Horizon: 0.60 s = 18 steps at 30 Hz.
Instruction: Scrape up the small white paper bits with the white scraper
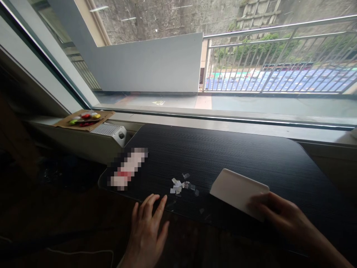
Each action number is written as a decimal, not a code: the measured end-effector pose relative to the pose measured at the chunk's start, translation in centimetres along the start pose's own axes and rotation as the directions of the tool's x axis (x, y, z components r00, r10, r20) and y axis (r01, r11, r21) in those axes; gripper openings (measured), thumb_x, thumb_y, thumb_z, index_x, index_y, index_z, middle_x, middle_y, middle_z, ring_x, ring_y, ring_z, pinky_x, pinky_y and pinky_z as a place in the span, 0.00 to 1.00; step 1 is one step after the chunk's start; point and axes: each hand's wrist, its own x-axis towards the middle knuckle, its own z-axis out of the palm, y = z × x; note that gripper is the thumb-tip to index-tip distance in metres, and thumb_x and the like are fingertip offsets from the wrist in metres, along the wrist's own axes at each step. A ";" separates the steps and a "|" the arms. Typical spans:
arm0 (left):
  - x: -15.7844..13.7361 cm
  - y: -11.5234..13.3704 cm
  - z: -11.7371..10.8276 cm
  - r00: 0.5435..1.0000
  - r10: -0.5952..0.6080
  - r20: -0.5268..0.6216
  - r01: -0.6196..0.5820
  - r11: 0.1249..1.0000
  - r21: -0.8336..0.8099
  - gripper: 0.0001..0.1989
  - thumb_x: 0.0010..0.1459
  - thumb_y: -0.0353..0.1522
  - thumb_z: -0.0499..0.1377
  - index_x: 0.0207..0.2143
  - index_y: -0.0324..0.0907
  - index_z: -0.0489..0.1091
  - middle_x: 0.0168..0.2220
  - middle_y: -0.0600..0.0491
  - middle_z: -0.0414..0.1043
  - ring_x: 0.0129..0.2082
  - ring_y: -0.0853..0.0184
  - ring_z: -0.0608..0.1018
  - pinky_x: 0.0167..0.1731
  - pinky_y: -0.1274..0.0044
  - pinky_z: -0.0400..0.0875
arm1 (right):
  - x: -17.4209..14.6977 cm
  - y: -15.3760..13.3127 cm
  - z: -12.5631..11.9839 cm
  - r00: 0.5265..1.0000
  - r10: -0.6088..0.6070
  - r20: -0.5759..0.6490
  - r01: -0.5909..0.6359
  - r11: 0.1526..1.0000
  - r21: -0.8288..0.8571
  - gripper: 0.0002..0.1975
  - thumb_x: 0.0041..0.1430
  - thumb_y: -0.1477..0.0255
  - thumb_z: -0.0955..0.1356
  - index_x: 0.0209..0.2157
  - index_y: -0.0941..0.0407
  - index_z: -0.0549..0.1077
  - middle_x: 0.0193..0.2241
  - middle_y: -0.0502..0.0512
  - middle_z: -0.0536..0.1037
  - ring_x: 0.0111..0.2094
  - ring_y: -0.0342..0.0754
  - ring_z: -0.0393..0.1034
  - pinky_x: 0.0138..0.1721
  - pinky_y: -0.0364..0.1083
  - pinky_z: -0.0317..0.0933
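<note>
My right hand [275, 210] grips the right end of a plain white rectangular tray or lid [237, 188], held tilted at the right part of the black table; its exact kind is unclear. My left hand [149, 223] is at the table's near edge with fingers spread, holding nothing. Just beyond its fingertips lies a small pile of white paper scraps [177, 186] mixed with clear plastic bits [192, 187]. A few more clear bits [202, 211] lie close to the near edge.
The black wood-grain table [223, 149] stands against a window sill [178, 121]. A blurred-out pale item [129, 169] lies on its left side. Beyond that, a white radiator [110, 132] and cardboard with colourful small items [86, 118] are by the sill. A pale cable [80, 252] runs below left.
</note>
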 end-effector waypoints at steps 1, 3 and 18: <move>0.1 0.0 -0.1 1.000 0.003 -0.001 -0.003 1.000 0.000 0.29 0.60 0.28 0.51 0.64 0.46 0.52 0.56 0.43 0.64 0.57 0.55 0.68 0.52 0.55 0.63 | -0.3 0.0 0.3 1.000 0.007 0.018 -0.007 1.000 0.004 0.12 0.48 0.60 0.69 0.27 0.53 0.79 0.27 0.54 0.83 0.29 0.56 0.77 0.29 0.48 0.68; 0.3 0.1 -0.2 1.000 0.010 -0.016 -0.010 1.000 0.002 0.28 0.60 0.28 0.50 0.63 0.46 0.53 0.55 0.43 0.65 0.56 0.55 0.69 0.51 0.55 0.64 | -0.9 -0.2 0.9 0.998 0.022 0.051 -0.024 0.999 0.023 0.12 0.49 0.60 0.68 0.27 0.53 0.78 0.26 0.53 0.82 0.29 0.54 0.76 0.29 0.47 0.68; 1.0 0.6 -0.8 0.993 0.041 -0.108 -0.038 0.999 0.027 0.23 0.60 0.27 0.48 0.59 0.40 0.59 0.51 0.40 0.67 0.51 0.53 0.72 0.46 0.54 0.66 | -2.9 -1.3 3.4 0.981 -0.033 0.192 0.019 0.997 0.077 0.12 0.53 0.63 0.66 0.28 0.56 0.77 0.25 0.52 0.80 0.28 0.50 0.74 0.29 0.44 0.67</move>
